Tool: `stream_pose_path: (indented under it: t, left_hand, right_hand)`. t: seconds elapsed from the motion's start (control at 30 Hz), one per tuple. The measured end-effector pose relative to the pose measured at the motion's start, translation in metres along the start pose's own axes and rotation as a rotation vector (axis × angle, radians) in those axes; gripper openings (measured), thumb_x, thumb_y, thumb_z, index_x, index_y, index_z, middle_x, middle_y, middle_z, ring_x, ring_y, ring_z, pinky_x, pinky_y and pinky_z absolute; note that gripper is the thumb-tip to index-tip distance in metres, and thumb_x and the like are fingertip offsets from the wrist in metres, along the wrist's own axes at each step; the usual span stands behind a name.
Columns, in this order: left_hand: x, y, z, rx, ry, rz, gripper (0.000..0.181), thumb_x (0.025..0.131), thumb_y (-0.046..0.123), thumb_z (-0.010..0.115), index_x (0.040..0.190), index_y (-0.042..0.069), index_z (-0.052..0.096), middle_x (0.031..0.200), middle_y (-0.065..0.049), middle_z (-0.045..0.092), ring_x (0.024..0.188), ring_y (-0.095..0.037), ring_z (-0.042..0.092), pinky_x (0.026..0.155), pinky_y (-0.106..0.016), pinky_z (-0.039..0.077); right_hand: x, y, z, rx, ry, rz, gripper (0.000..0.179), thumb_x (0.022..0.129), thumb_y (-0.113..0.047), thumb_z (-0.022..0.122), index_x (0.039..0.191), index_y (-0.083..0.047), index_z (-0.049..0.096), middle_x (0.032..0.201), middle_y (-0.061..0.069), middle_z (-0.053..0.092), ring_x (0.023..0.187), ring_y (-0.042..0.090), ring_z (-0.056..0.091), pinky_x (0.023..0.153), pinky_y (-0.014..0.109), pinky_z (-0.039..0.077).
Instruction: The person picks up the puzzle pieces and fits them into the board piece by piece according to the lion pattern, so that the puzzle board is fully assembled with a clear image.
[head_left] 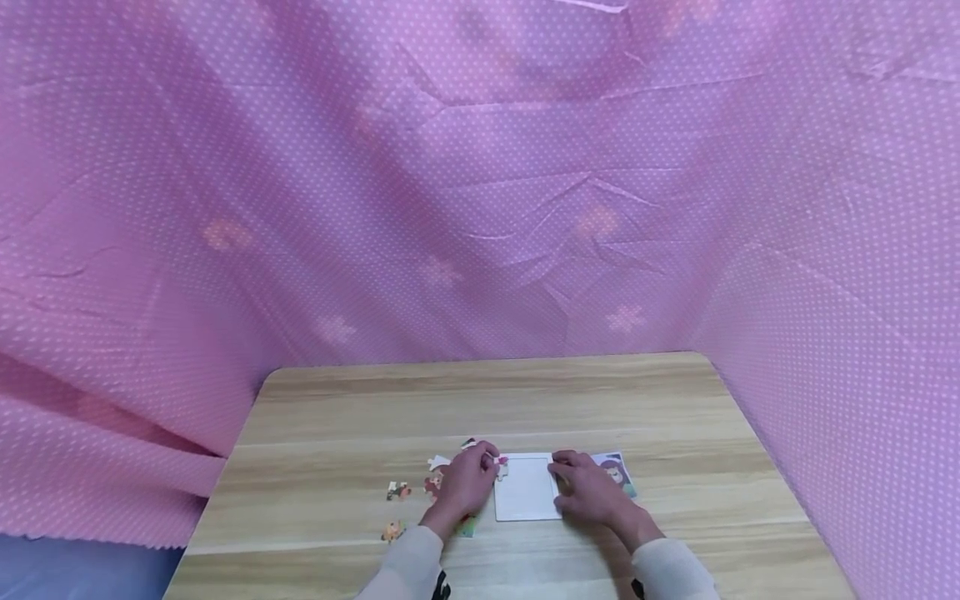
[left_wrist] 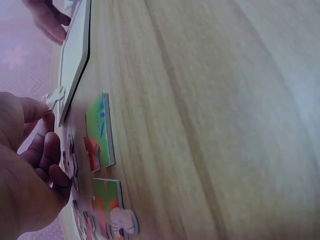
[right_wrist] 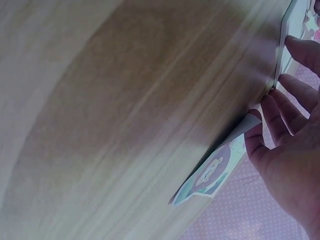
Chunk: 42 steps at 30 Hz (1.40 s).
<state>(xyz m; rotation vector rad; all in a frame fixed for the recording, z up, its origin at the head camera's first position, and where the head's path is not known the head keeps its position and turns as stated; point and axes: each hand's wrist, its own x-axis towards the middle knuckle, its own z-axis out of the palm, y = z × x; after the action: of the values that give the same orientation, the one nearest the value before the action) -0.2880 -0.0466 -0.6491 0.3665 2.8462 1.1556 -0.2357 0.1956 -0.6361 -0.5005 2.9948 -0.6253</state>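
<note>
My left hand (head_left: 467, 479) pinches a jigsaw piece (head_left: 502, 472) between thumb and fingertips, over the upper left corner of a white puzzle tray (head_left: 527, 498). In the left wrist view the piece (left_wrist: 56, 97) overlaps the tray's rim and its other fingers curl loosely. At the tray's right side, my right hand (head_left: 590, 488) rests with fingers spread. The right wrist view shows its thumb and fingertips touching the tray edge (right_wrist: 281, 50). Behind that hand lies a paper picture card (right_wrist: 215, 170), its near end lifted against a finger.
Several loose jigsaw pieces lie left of the tray, among them a green corner piece (left_wrist: 101, 131) and one with a pale animal face (left_wrist: 122, 220). Others (head_left: 398, 491) sit further left on the wooden table (head_left: 337, 417). A pink dotted curtain (head_left: 480, 208) hangs behind the table.
</note>
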Motion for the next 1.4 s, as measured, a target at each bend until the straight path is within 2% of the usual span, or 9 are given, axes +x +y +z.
stream_pose_path:
  t: [0.33,0.63,0.8,1.23,1.4]
  left_hand:
    - [0.002,0.003,0.002,0.159,0.053,0.031,0.015,0.087,0.030,0.066,0.100,0.023,0.067,0.084,0.011,0.059,0.083,-0.010,0.054,0.074,-0.032,0.042]
    - [0.003,-0.002,0.001,0.287,0.060,0.122,0.028,0.081,0.037,0.070,0.106,0.023,0.067,0.101,0.006,0.056,0.098,-0.015,0.050,0.078,-0.034,0.038]
    - [0.005,-0.004,0.000,0.356,0.055,0.140,0.034,0.081,0.041,0.069,0.109,0.023,0.068,0.107,0.004,0.058,0.101,-0.016,0.050,0.078,-0.035,0.035]
    - [0.013,-0.005,0.003,0.352,0.018,0.126,0.035,0.083,0.045,0.068,0.112,0.024,0.068,0.109,0.003,0.058,0.107,-0.018,0.049,0.081,-0.037,0.034]
    - [0.016,-0.006,0.005,0.348,0.022,0.128,0.036,0.083,0.046,0.068,0.112,0.024,0.067,0.109,0.003,0.057,0.107,-0.018,0.049,0.082,-0.037,0.034]
  right_hand:
    - [0.004,0.002,0.001,-0.006,-0.006,0.015,0.061,0.075,-0.029,0.075,0.131,-0.009,0.059,0.142,0.012,0.050,0.128,0.035,0.047,0.105,0.052,0.040]
    - [0.005,0.002,-0.002,-0.001,-0.002,0.032,0.061,0.075,-0.026,0.075,0.131,-0.009,0.059,0.143,0.012,0.049,0.130,0.035,0.046,0.106,0.052,0.039]
    - [0.009,0.006,0.002,-0.012,-0.013,0.030,0.061,0.076,-0.029,0.074,0.132,-0.011,0.059,0.144,0.010,0.049,0.131,0.033,0.046,0.107,0.050,0.039]
    - [0.017,0.005,0.002,0.021,-0.017,0.056,0.061,0.076,-0.029,0.075,0.132,-0.012,0.059,0.145,0.010,0.048,0.132,0.034,0.044,0.107,0.052,0.038]
    - [0.019,0.007,0.002,0.016,-0.012,0.059,0.061,0.076,-0.030,0.075,0.132,-0.013,0.059,0.145,0.010,0.048,0.132,0.034,0.044,0.106,0.052,0.038]
